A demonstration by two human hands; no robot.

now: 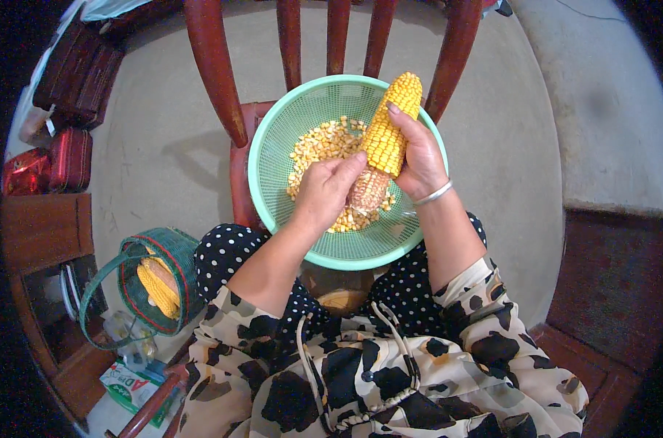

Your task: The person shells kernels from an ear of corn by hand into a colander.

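Note:
My right hand (419, 150) holds a yellow ear of corn (394, 128), tilted over a green plastic colander (266, 208). The ear's lower end, near my body, is a bare reddish cob part (369, 191); its upper part is full of kernels. My left hand (329, 189) is at the edge between the kernels and the bare part, with thumb and fingers against the ear. Loose corn kernels (323, 143) lie in the bottom of the colander, partly hidden by my hands.
The colander rests on a red wooden chair (241, 180) with a slatted back. At the lower left stands a green woven basket (186, 274) with ears of corn (159, 287) inside. Near it are a plastic bag (131, 334) and a printed carton (131, 386). A wooden cabinet (49, 230) is farther left.

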